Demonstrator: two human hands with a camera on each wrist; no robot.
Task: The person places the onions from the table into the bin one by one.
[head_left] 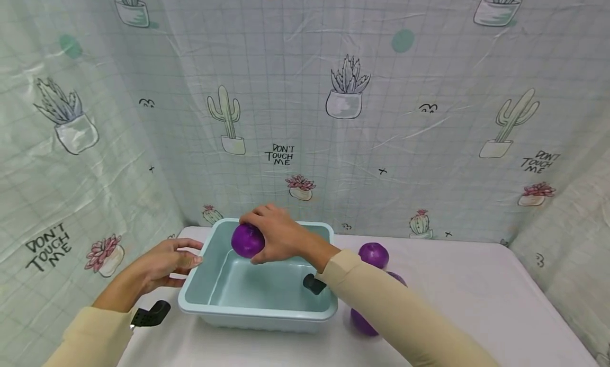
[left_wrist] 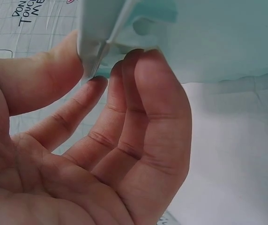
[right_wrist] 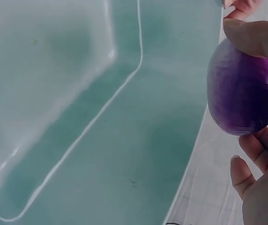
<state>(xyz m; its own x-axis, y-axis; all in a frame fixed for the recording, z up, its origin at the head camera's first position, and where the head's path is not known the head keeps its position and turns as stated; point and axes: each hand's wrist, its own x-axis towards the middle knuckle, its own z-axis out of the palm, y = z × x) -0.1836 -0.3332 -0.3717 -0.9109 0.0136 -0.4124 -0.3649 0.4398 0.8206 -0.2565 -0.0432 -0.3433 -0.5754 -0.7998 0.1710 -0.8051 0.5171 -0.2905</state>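
A purple onion [head_left: 247,240] is gripped between the thumb and fingers of my right hand [head_left: 281,234], over the left inner side of a pale blue-green plastic basin [head_left: 257,315]. The right wrist view shows the onion's glossy, rounded skin [right_wrist: 241,89] above the basin's wall. With thumb and fingers at its left rim, my left hand [head_left: 164,261] holds the basin. The left wrist view has the thumb on one side of the rim [left_wrist: 94,37] and curled fingers [left_wrist: 164,108] under it. No other onion shows inside the basin.
Several more purple onions lie on the white table [head_left: 457,303] right of the basin: one at the back [head_left: 374,254], one partly behind the right sleeve [head_left: 396,278], one nearer the front [head_left: 362,323]. A cactus-print curtain [head_left: 295,118] stands behind and at both sides.
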